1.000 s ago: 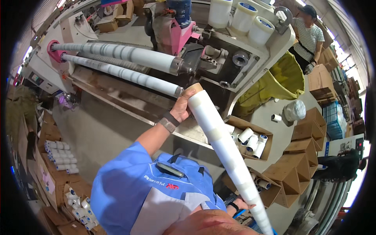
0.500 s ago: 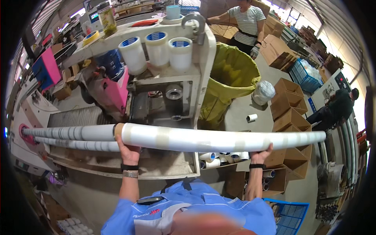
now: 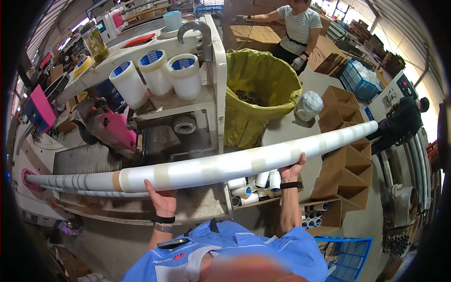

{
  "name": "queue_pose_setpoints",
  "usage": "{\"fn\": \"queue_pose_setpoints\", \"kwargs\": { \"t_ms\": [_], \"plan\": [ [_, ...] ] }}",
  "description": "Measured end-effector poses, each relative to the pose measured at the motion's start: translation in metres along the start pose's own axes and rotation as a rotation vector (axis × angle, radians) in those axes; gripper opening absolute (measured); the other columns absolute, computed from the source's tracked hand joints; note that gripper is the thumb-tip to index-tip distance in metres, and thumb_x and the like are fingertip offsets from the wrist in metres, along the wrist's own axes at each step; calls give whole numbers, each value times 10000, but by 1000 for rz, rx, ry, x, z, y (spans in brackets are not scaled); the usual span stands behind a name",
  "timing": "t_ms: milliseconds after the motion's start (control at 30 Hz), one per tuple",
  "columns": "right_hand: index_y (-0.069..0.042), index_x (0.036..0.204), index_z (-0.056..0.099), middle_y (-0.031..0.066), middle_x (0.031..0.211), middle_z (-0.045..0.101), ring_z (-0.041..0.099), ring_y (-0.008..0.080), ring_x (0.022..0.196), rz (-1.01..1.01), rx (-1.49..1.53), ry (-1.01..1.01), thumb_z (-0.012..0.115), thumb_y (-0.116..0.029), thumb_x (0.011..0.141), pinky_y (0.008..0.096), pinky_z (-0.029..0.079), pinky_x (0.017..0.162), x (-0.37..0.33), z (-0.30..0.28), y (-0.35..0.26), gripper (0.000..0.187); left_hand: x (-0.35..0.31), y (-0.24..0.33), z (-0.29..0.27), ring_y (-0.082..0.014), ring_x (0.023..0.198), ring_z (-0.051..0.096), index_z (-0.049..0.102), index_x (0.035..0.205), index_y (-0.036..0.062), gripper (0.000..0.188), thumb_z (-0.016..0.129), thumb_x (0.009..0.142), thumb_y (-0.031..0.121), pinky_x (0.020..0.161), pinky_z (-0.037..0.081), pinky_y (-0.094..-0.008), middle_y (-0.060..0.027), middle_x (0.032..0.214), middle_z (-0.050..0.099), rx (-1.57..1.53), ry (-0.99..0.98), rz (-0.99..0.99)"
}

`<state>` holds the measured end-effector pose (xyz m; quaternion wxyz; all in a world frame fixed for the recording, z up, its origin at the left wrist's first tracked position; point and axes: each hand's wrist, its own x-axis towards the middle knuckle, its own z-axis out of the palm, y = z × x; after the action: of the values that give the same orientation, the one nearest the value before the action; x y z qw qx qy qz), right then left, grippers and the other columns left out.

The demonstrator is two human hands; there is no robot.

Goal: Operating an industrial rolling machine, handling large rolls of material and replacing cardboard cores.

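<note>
Both hands grip the long white roll from below. My left hand [image 3: 163, 201] cups the underside near the roll's brown-edged left end, thumb against the near side, remaining fingers mostly hidden. My right hand [image 3: 292, 172] supports the roll farther along, past the middle. The long white roll [image 3: 225, 168] extends from the machine's upper roller [image 3: 77, 181], across the front of the frame, to a point above the open cartons [image 3: 345, 181] on my right.

Change of position: a second ago, the roll slants toward the lower right and the free ends of both rollers show. Now the roll lies nearly level, in line with the upper roller, and its brown edge [image 3: 116, 181] meets that roller in view. The roller's free end is concealed; whether it sits inside the roll or behind it cannot be confirmed.

Judgement: roll and roller are now aligned, so both hands must carry the weight evenly. A drop at the right hand would tilt the roll out of line.
</note>
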<state>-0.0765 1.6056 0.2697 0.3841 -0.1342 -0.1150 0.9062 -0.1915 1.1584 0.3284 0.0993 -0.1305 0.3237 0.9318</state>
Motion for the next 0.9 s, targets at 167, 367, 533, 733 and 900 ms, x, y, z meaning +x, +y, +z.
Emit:
{"fn": "queue_pose_setpoints", "kwargs": {
  "t_ms": [167,367,533,733,900],
  "plan": [
    [-84,1262,587,92,1182,666,625,321,1106,37,-33,26,789,-410,744,533,485,1030,-2,27,-1,644,-9,4,26,-210,1125,563,544,1307,164,727,615,838,715,931,467,-408,-14,1242,613,22,29,6],
    [-82,1252,582,88,1166,656,625,305,1091,-15,-42,-186,803,-425,707,504,502,998,-22,49,20,681,-3,14,3,-221,1125,553,536,1318,236,741,548,823,788,932,451,-431,-1,1261,602,-8,-20,3],
    [-59,1245,589,97,1159,666,620,300,1107,203,-40,-103,775,-332,729,493,483,1021,-89,29,98,613,6,42,-32,-272,1264,491,492,1375,186,737,581,861,706,1036,414,-517,-43,1371,535,-52,-94,20],
    [-18,1033,727,81,1028,730,659,183,971,714,-539,-384,731,-190,841,334,498,916,-200,89,268,258,24,34,-56,-296,1285,488,486,1400,108,691,611,907,575,1076,397,-503,-105,1409,526,66,-260,-105],
    [-34,1197,682,123,1139,714,659,205,1035,645,-1151,-1035,807,-355,810,342,518,907,-255,69,330,518,76,159,-109,-310,1313,486,430,1421,-37,832,714,854,502,1136,354,-475,-171,1428,510,63,76,116]
  ]
}}
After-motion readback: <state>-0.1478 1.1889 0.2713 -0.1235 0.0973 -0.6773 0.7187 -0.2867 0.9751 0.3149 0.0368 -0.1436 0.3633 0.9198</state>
